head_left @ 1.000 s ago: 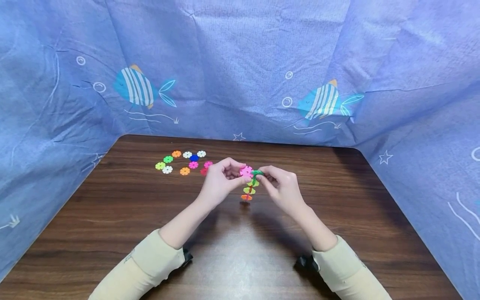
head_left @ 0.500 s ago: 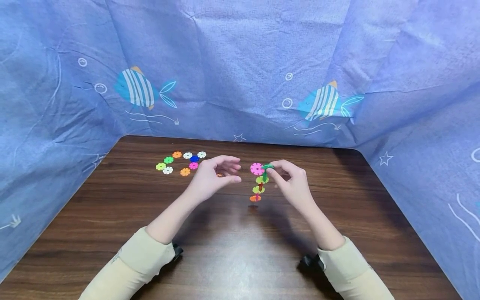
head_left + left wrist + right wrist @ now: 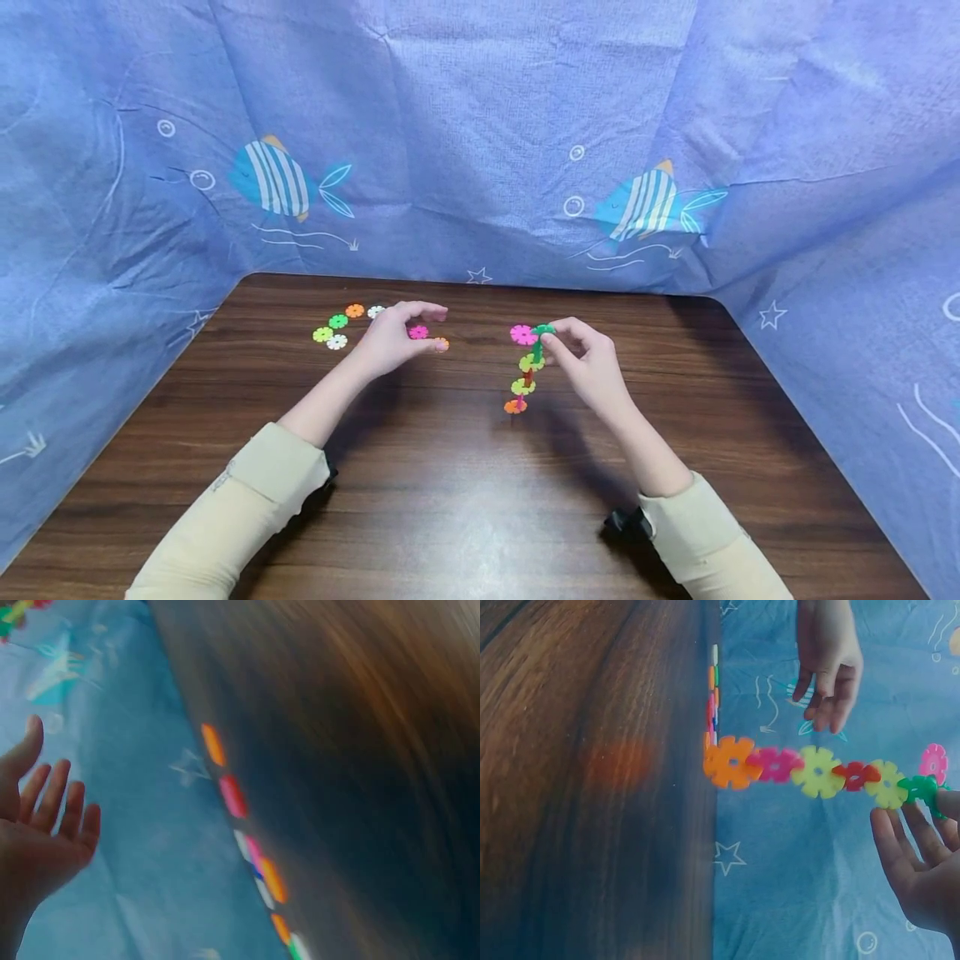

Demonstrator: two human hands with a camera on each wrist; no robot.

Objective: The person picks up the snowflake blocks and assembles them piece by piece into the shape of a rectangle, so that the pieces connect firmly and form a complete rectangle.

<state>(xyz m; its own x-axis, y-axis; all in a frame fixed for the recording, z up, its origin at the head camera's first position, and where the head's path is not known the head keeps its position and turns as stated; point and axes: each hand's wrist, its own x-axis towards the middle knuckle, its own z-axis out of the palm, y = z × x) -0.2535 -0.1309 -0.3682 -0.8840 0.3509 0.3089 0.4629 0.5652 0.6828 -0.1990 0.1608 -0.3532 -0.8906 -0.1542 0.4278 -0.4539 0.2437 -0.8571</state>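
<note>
My right hand (image 3: pixel 588 358) pinches a green notched flower disc (image 3: pixel 543 330) at the top of a hanging chain of interlocked discs. Below it come yellow-green, red and pink pieces, ending in an orange disc (image 3: pixel 733 762) just above the table. A pink disc (image 3: pixel 523 335) juts out to the left of the green one. My left hand (image 3: pixel 386 340), thumb and fingers spread apart, is over the loose discs at the left and holds nothing visible. It hides some of them in the head view. Its fingers also show apart in the left wrist view.
Several loose discs lie on the dark wooden table (image 3: pixel 465 467), among them a green disc (image 3: pixel 338 321), a white disc (image 3: pixel 337 342), a pink disc (image 3: pixel 418 332) and an orange disc (image 3: pixel 442 344). A blue fish-patterned cloth (image 3: pixel 465 167) hangs behind and at both sides.
My left hand has let go of the pink disc on the chain and moved left to the loose discs. The right hand has carried the chain slightly to the right.
</note>
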